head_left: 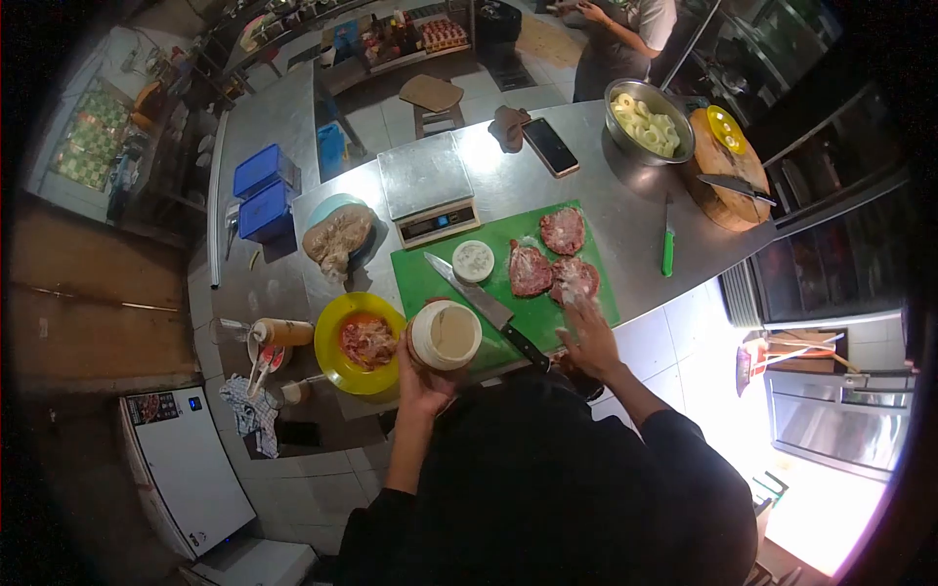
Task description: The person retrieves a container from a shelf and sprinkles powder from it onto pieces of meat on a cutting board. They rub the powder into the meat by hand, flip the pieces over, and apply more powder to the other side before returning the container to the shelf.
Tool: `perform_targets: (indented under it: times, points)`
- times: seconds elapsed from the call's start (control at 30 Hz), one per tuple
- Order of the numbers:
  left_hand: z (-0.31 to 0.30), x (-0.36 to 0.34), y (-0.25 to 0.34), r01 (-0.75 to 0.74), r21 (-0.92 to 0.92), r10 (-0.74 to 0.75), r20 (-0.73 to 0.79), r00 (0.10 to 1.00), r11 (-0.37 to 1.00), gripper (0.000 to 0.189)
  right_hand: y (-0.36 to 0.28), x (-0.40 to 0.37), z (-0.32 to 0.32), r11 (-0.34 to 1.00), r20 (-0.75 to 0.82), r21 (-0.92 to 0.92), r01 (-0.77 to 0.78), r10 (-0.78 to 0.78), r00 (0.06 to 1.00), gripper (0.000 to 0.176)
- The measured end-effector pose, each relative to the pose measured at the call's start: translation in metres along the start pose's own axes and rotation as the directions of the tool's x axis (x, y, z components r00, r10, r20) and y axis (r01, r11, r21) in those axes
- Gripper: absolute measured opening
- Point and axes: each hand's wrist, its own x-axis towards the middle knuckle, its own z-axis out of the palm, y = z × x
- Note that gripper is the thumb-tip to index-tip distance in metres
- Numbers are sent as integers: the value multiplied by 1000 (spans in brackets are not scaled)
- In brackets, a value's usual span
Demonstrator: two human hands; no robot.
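Note:
My left hand [422,391] is wrapped around an open white plastic jar [449,337] with pale contents. My right hand [592,344] has its fingers stretched out, fingertips right at the edge of the nearest meat patty [575,279]. Beside it lie two more patties, one patty [530,270] to the left and another patty [562,231] farther back, all dusted with white powder. They rest on a green cutting board [503,228]. A round white lid [473,261] and a large black-handled knife [492,310] are also on the board, the knife's handle pointing toward me.
Left of the jar stands a yellow bowl [329,359] with raw meat. Behind the board are a scale [422,181], a bagged lump [337,237] and a phone [551,146]. At right sit a steel bowl [653,168], a green-handled knife [668,249] and a round wooden board [728,205]. Another person [630,39] stands beyond.

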Motion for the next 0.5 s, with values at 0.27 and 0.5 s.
perform_targets:
  times: [0.27,0.5]
  points:
    - [7,5,2,-4,73,-1,68,998,997,80,-82,42,-80,876,-182,420,236,-174,968,44]
    - [16,10,3,57,141,-71,99,993,988,74,-145,75,-79,759,212,419,498,-615,759,31]
